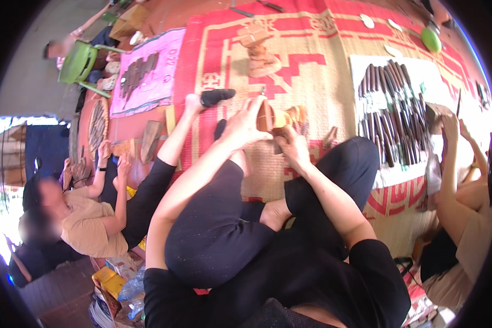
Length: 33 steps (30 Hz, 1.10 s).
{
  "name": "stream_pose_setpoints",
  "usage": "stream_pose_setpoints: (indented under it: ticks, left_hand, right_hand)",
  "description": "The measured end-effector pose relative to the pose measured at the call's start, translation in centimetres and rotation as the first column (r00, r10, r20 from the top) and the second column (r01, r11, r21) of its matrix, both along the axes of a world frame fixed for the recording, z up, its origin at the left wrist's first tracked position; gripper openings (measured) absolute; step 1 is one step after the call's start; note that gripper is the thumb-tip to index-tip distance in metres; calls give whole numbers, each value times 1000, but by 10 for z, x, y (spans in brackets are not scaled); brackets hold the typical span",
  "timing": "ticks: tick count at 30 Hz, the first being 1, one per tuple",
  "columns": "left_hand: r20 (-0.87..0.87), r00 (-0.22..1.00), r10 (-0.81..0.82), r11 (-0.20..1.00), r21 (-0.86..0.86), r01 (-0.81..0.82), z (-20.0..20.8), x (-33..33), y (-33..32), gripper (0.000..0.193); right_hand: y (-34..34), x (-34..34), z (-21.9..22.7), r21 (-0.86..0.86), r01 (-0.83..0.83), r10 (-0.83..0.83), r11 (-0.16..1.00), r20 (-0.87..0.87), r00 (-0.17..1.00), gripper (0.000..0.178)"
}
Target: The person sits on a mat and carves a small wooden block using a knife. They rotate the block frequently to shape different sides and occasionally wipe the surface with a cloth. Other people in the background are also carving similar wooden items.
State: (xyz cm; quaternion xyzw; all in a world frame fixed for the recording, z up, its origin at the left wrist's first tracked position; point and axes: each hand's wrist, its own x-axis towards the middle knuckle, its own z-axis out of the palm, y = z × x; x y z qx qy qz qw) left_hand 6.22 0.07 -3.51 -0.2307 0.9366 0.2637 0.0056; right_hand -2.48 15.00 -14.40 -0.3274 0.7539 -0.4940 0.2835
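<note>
My left hand [241, 128] is closed around a reddish-brown wooden piece [265, 116], thumb below and fingers on its far side. My right hand [295, 148] is closed on a small dark brown piece [279, 145], which may be a tool handle; its exact kind is hard to make out. Between and just beyond the hands is a yellow-orange rounded carved piece [296, 116], partly hidden by them. Farther ahead on the red and tan mat [322, 104] stands a rough carved wooden figure [263, 61], with a wooden block [252, 36] beside it.
Many dark-handled carving tools [391, 109] lie in rows on a white cloth to the right. More tools [138, 74] rest on a pink cloth at left, near a green chair [77, 63]. People sit working on both sides. A green round fruit [431, 39] is at far right.
</note>
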Motion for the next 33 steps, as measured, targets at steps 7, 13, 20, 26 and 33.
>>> stream_pose_setpoints:
  ticks: [7, 13, 20, 26, 33]
  left_hand:
    - [58, 996, 62, 998, 27, -63, 6, -2, 3, 98]
    - [64, 990, 125, 992, -5, -125, 0, 4, 1, 106]
    - [83, 993, 79, 996, 44, -83, 11, -6, 5, 110]
    - [56, 994, 96, 994, 48, -99, 2, 3, 2, 111]
    - [20, 996, 83, 996, 29, -84, 7, 1, 7, 110]
  right_hand:
    - [-26, -14, -2, -86, 167, -168, 982, -16, 986, 15]
    - [5, 16, 18, 51, -28, 28, 998, -5, 1000, 24]
    - [-27, -26, -16, -182, 213, -192, 960, 126, 973, 31]
    - [1, 20, 3, -35, -5, 7, 999, 49, 999, 25]
    - [-24, -23, 1, -259, 300, -213, 918, 315, 925, 16]
